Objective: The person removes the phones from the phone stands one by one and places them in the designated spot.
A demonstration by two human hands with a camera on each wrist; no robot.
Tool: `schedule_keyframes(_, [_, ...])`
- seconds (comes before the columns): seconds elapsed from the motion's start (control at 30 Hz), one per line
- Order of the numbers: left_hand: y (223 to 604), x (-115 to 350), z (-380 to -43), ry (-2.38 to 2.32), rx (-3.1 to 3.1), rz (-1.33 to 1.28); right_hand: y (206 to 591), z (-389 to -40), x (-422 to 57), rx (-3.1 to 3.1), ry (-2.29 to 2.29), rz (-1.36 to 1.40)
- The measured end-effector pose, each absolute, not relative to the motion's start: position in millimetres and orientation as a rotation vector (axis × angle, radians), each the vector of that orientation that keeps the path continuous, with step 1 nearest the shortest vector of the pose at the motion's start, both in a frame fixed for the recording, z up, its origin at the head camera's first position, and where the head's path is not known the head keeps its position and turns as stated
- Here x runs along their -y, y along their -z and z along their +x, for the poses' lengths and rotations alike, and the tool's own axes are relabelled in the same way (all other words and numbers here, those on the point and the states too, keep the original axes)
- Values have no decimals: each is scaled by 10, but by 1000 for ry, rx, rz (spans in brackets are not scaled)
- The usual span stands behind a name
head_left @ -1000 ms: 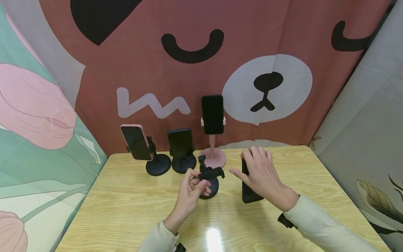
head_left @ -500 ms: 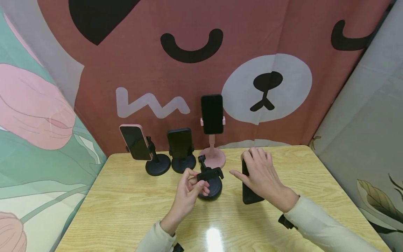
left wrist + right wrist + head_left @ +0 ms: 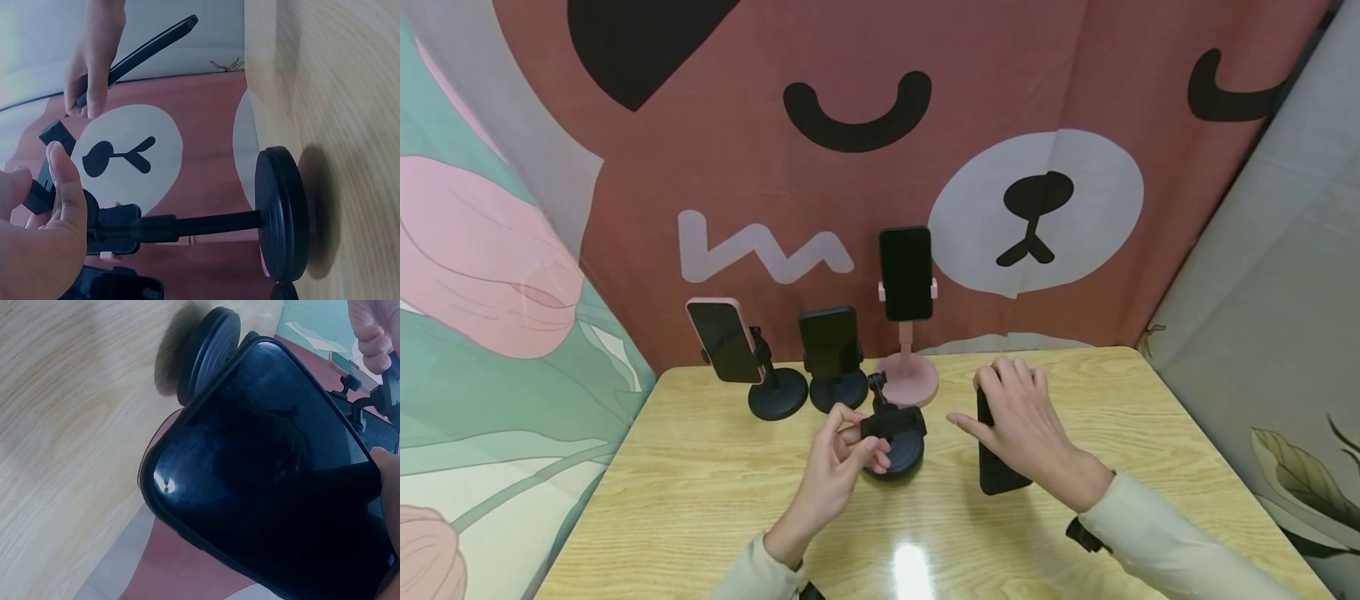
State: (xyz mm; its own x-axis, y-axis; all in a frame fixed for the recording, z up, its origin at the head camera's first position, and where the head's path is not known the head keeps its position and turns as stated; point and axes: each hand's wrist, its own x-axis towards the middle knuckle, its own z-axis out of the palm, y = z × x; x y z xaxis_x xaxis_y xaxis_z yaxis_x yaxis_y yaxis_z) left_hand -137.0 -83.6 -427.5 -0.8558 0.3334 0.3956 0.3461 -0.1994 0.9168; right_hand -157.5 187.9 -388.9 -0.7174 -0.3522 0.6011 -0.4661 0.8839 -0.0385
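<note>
Thumb and fingers of my left hand pinch one end of the clamp of a black phone stand. In the left wrist view the stand's pole runs from the clamp down to a round base, which casts a shadow on the tabletop beside it. To the right, my right hand grips a black phone from above by its edges. The phone's dark glossy screen fills much of the right wrist view. Part of the clamp is hidden behind the left fingers.
Along the back of the wooden table stand a pink-edged phone on a black stand, a dark phone on another black stand, and a black phone on a pink stand. A printed curtain hangs behind.
My left hand has shifted left and toward me, and the stand's clamp has turned with it. The phone in my right hand has dropped very slightly; that hand is otherwise nearly still.
</note>
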Motion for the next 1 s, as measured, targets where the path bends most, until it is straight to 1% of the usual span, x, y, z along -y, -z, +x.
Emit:
schedule_keyframes(0.23, [4195, 960, -1325, 2265, 2035, -853, 3907, -1570, -1934, 2441, -246, 584])
schedule_keyframes(1.0, [4035, 1416, -1259, 2200, 1925, -1110, 3964, -1591, -2190, 2456, -204, 553])
